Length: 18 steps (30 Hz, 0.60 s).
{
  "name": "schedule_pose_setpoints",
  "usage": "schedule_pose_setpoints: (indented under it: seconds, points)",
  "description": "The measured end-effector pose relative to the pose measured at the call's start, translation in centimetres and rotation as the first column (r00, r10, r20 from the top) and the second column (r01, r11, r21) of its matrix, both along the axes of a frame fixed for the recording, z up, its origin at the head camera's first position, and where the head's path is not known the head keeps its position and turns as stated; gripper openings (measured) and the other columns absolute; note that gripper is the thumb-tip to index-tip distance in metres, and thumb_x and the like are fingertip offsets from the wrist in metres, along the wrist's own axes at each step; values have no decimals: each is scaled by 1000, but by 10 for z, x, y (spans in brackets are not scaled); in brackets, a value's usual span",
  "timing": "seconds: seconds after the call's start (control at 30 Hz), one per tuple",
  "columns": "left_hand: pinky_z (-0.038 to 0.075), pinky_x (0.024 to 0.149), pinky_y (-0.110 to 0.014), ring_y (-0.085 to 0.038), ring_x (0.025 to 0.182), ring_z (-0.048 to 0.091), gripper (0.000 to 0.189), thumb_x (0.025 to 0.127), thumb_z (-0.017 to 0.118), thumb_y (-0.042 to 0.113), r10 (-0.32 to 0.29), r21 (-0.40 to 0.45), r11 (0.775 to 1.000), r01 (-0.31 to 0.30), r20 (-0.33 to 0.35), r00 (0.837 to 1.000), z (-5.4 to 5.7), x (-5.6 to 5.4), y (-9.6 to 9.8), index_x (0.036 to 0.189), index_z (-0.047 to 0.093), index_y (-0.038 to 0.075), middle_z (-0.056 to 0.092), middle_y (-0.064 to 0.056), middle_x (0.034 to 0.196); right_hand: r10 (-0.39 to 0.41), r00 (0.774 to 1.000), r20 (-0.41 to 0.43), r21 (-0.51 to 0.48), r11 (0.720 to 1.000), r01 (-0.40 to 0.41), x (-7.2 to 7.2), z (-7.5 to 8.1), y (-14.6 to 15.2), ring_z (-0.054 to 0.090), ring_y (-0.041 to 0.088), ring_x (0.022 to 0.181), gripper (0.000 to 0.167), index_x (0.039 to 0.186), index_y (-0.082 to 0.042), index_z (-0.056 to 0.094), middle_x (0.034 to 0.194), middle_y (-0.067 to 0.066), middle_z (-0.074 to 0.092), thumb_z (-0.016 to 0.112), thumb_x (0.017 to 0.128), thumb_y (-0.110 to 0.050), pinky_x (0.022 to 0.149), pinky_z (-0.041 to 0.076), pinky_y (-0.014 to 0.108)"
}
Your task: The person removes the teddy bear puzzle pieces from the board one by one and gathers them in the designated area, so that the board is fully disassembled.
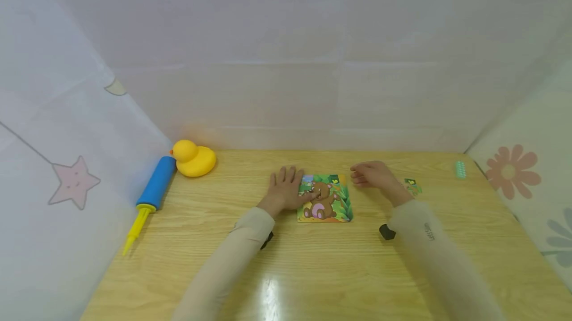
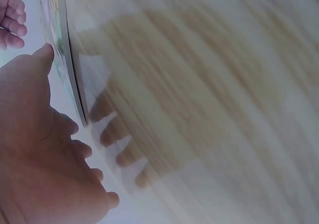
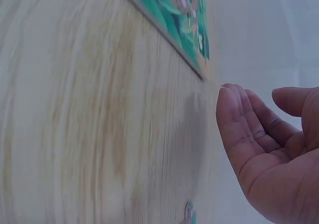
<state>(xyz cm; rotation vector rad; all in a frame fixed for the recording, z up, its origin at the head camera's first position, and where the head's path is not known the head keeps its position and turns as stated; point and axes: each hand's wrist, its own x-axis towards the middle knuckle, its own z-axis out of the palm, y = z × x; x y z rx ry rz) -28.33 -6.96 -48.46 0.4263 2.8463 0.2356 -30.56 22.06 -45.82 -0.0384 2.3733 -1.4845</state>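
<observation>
On wood-grained table (image 1: 321, 266) | flat, squarish bear board (image 1: 329, 208) | left fingers (image 1: 282, 178) spread | right fingers (image 3: 231, 124) loosely bent

The left forearm (image 1: 228, 256) is pointing forward and inward from the lower edge of the head view. The left hand (image 1: 284, 194) is lying palm down; its fingers (image 1: 281, 177) are pointing forward, spread, and its thumb (image 1: 309, 197) is pointing right. The right forearm (image 1: 440, 249) is slanting forward and inward. The right hand (image 1: 374, 176) is pointing left; its fingers are lying side by side, loosely bent, while its thumb is standing apart from them.
</observation>
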Motion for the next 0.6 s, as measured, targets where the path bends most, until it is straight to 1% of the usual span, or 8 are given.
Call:
schedule_pose_setpoints:
  seconds: [0.1, 0.27, 0.47, 0.6]
  points:
    - [6, 127, -60, -36, 159, 3, 89, 98, 41, 71, 8, -5, 1000, -8, -3, 1000, -1, -1, -4, 165, 11, 21, 7, -9, 173, -9, 1000, 16, -24, 1000, 10, -2, -1, -11, 70, 30, 109, 48, 142, 6, 54, 134, 28, 62, 45, 109, -29, 94, 59, 38]
    - [4, 126, -62, -36, 160, 1, 89, 97, 40, 72, 19, 15, 1000, -19, 14, 1000, -2, -1, -9, 165, 11, 23, 5, -8, 173, -24, 999, 42, -68, 997, 27, -4, -4, -27, 72, 26, 103, 48, 143, 4, 53, 135, 27, 61, 45, 109, -29, 91, 61, 39]
    - [4, 126, -63, -36, 160, 1, 88, 96, 38, 75, 21, 21, 1000, -21, 18, 1000, -5, -2, -13, 165, 12, 26, 5, -7, 173, -6, 998, 66, -105, 994, 12, -6, -6, -50, 71, 30, 107, 47, 144, 2, 52, 137, 27, 59, 45, 109, -27, 90, 61, 39]
    - [3, 126, -63, -37, 160, 1, 87, 97, 38, 75, 20, 16, 1000, -20, 23, 1000, -4, -1, -14, 165, 12, 27, 5, -8, 173, 7, 997, 81, -116, 993, 2, -6, -4, -63, 71, 31, 109, 46, 145, 1, 51, 138, 26, 59, 44, 109, -26, 91, 61, 38]
